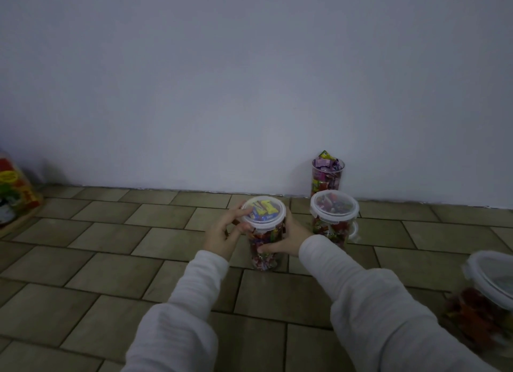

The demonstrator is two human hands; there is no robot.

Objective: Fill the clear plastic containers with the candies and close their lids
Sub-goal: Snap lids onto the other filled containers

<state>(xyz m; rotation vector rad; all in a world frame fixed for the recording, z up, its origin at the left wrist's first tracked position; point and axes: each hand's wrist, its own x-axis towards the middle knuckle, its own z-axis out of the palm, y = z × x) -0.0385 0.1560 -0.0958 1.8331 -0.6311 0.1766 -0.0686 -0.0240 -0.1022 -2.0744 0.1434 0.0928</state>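
Candy-filled clear container (266, 249) stood upright on tiled floor (83, 260), lid (263, 213) on top, right hand (288, 239) curled around its side, left hand (226, 232) with fingers bent, pinching the lid's edge, second lidded container (333, 218) just right, open one (327, 177) behind by the wall.

Both arms wear long, loose sleeves of a pale, whitish knit, soft and slightly ribbed, gathered in thick folds along the forearms. The left sleeve (194, 285) ends in a plain cuff at the wrist, just behind the fingers of the bare left hand (224, 237). The right sleeve (358, 285) ends likewise behind the bare right hand (288, 239). No rings, watch or markings show.
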